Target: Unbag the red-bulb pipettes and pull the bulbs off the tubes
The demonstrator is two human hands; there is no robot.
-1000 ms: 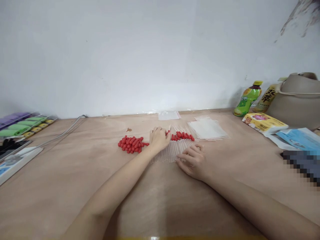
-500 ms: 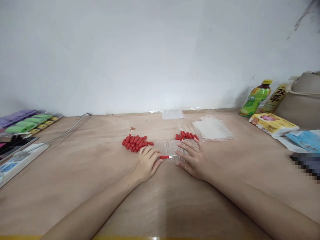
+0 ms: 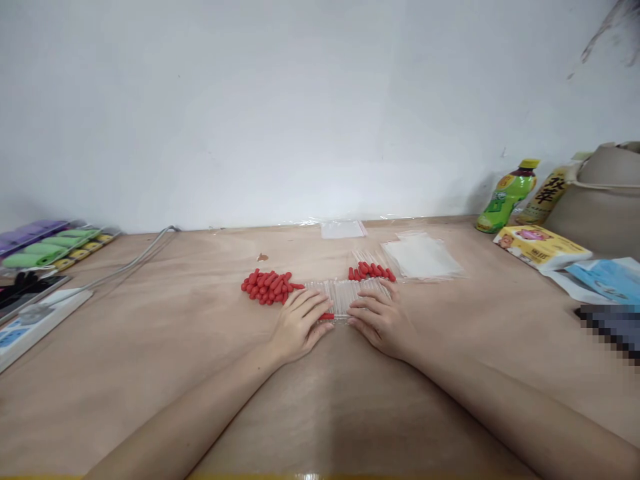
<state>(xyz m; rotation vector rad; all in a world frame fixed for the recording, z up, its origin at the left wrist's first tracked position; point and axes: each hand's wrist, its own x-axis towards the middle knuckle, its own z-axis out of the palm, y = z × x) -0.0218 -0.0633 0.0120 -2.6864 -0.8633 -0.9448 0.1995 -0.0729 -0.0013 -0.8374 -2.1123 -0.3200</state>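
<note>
My left hand (image 3: 300, 325) is closed around the red rubber bulb (image 3: 327, 317) of a dropper, its fingers above and thumb below. From the bulb a thin clear tube (image 3: 341, 317) runs right, into the pinched fingers of my right hand (image 3: 383, 323). Under and beyond both hands lies a row of clear dropper tubes (image 3: 340, 293), side by side. A heap of loose red bulbs (image 3: 267, 287) sits left of that row. Behind my right hand several droppers with red bulbs (image 3: 371, 271) lie together, tubes pointing away.
Clear plastic bags (image 3: 425, 257) lie at the back right, another bag (image 3: 343, 229) near the wall. Farther right are a green bottle (image 3: 507, 199), a yellow tissue pack (image 3: 543, 247) and a beige bag (image 3: 595, 207). A power strip (image 3: 45, 327) with a grey cable (image 3: 133, 267) lies left.
My left fingers have moved right over the red bulb and cover more of it. My right fingers have drawn together on the tube, closer to the left hand.
</note>
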